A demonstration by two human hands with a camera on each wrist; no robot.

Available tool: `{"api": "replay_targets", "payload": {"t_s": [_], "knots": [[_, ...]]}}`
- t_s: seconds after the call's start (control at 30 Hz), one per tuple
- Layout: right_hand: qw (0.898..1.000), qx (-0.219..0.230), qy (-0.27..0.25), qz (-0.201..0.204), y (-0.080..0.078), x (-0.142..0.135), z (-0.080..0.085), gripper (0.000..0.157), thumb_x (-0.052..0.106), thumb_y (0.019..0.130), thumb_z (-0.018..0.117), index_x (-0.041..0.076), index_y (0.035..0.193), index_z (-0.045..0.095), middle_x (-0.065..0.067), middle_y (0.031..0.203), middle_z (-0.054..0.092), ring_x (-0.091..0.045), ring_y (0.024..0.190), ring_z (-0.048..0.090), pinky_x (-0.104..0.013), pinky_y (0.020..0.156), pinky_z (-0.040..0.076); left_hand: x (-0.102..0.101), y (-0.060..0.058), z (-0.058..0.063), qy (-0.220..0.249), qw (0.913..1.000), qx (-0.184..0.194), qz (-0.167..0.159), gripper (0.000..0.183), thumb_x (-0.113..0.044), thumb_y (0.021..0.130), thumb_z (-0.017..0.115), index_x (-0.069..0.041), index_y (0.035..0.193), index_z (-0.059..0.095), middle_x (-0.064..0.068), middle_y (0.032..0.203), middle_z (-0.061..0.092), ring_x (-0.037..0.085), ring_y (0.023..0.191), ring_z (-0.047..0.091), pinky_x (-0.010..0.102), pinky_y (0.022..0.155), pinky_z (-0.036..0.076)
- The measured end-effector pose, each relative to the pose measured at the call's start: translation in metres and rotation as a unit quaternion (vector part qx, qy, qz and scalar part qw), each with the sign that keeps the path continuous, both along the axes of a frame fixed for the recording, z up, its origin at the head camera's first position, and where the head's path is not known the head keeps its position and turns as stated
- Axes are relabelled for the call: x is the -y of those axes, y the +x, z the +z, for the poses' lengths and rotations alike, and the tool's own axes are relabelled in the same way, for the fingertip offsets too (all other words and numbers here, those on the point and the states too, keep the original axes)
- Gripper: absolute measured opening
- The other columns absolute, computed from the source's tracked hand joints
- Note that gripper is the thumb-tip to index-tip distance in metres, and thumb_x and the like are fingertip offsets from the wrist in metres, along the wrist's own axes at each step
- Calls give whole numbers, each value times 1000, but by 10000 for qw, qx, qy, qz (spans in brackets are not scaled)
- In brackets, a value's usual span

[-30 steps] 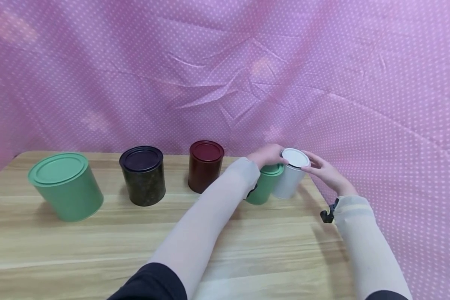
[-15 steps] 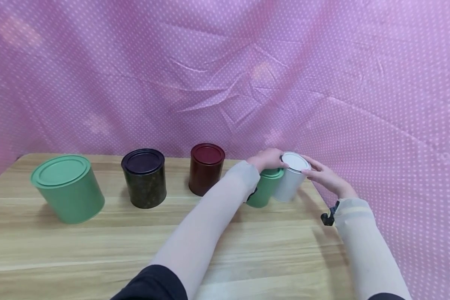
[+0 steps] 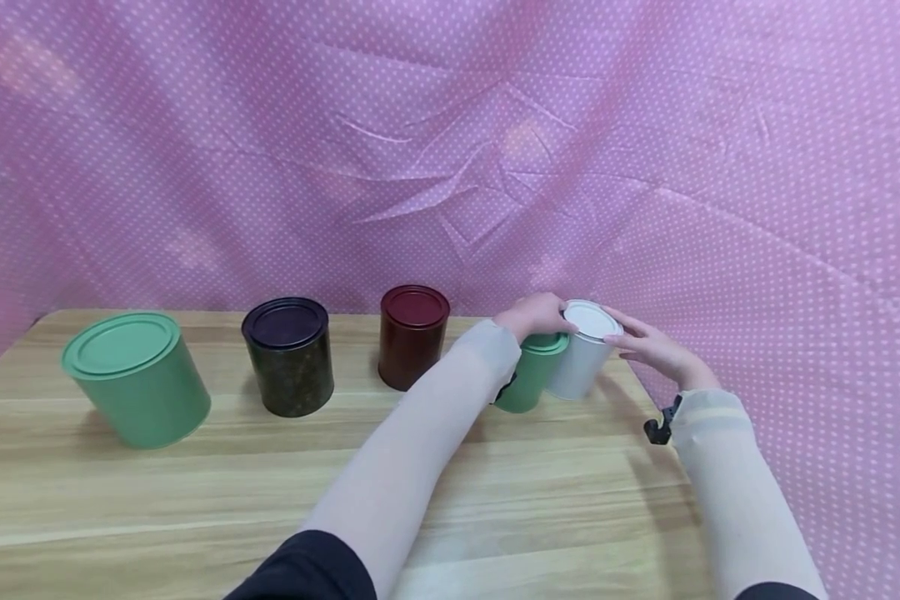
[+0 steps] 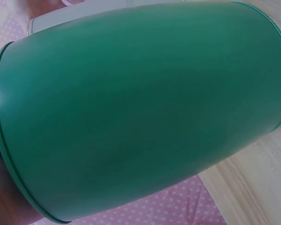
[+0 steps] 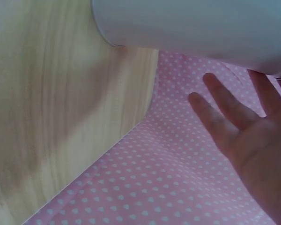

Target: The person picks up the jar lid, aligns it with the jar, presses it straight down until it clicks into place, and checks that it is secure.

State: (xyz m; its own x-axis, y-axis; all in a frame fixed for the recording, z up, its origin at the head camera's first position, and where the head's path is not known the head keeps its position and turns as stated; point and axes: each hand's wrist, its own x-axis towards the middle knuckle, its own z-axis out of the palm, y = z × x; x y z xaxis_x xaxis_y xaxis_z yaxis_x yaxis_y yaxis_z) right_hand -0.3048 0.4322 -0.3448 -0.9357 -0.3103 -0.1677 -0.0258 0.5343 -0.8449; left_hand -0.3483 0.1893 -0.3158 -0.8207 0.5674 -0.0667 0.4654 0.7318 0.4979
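Observation:
At the table's right end, a white lidded can (image 3: 579, 367) stands close beside a smaller green can (image 3: 528, 379). My left hand (image 3: 537, 315) reaches over the green can's lid, its thumb and fingers gripping the left rim of the white can. From the right, my right hand (image 3: 656, 346) holds the same can by its upper rim, thumb in front and forefinger behind. Two of its other fingers (image 5: 222, 96) spread free below the can in the right wrist view. The green can's side fills most of the left wrist view, hiding much of the left hand.
A dark red can (image 3: 412, 346), a blackish can (image 3: 288, 362) and a larger green can (image 3: 138, 383) stand in a row leftward on the wooden table (image 3: 195, 517). Pink dotted cloth (image 3: 435, 142) hangs behind and along the right edge, close to the right arm.
Both hands keep their places at the white can; the fingers of the right hand shift slightly at its rim. The head view tilts a little. The other cans have not moved.

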Motion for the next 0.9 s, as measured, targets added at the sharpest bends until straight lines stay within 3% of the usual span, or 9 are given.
{"api": "replay_targets", "payload": {"t_s": [0.4, 0.57, 0.8, 0.9], "knots": [[9995, 301, 126, -21, 4, 1, 8, 75, 28, 99, 52, 19, 157, 6, -17, 163, -2, -47, 146, 11, -64, 112, 23, 1, 3, 1, 133, 9995, 113, 248, 46, -44, 91, 62, -17, 129, 63, -2, 120, 66, 14, 100, 60, 32, 92, 48], [9995, 284, 98, 115, 5, 1, 9, 69, 29, 100, 50, 17, 156, 13, -16, 163, -4, -46, 146, 8, -65, 112, 22, 0, 5, 3, 107, 9995, 92, 268, 43, -44, 91, 62, -17, 124, 65, -2, 115, 67, 14, 96, 59, 32, 88, 48], [9992, 223, 102, 305, 4, -2, 7, 67, 29, 101, 48, 18, 156, 13, -14, 163, -5, -45, 147, 4, -65, 114, 17, -3, 11, 5, 122, 9979, 187, 606, 47, -44, 88, 64, -19, 128, 63, -4, 122, 65, 13, 99, 58, 34, 91, 47], [9991, 268, 77, 334, 5, -2, 7, 67, 29, 101, 48, 18, 156, 13, -15, 163, -4, -45, 147, 5, -65, 113, 17, -5, 13, 4, 208, 9971, 191, 700, 38, -42, 87, 66, -17, 116, 69, -4, 109, 68, 12, 91, 58, 33, 85, 47]]}}
